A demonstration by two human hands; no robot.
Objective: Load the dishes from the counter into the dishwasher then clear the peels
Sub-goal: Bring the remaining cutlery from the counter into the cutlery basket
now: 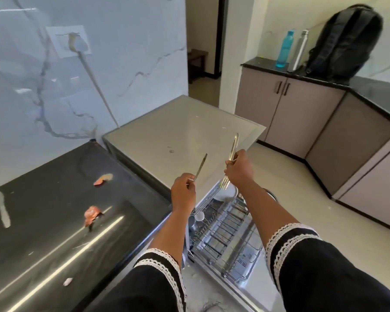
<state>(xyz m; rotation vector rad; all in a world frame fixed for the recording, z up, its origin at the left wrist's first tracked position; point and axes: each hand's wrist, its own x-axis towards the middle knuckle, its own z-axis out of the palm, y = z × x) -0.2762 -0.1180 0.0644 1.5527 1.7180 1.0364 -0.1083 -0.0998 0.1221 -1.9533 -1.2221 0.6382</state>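
Left hand [182,192] pinched a knife [201,167] by its handle end, the blade slanting up and to the right, while farther right the right hand [238,170] gripped a fork [230,163] around the middle, its handle pointing up and its prongs pointing down. Both hands were raised above the open dishwasher [225,235], apart from each other, with black sleeves [313,266] edged in white lace behind them. At the far left, the dark tabletop [43,221] carried scattered peels: an orange peel [103,179] near its back, a larger reddish peel [91,216] nearer the middle, and a small pale scrap [67,281] toward the front. Right of the tabletop stood a grey-topped unit [180,134] against the marble wall. Below the hands, the wire rack of the dishwasher held a white bowl [227,192] at its far end, directly under the fork's prongs, and a metal cup [198,216] lay near its left edge. Farther right, across the pale floor, a second dark counter [369,91] over grey cupboards bore a blue bottle [284,48], a steel bottle [300,50] just beside it, and a black backpack [345,43].
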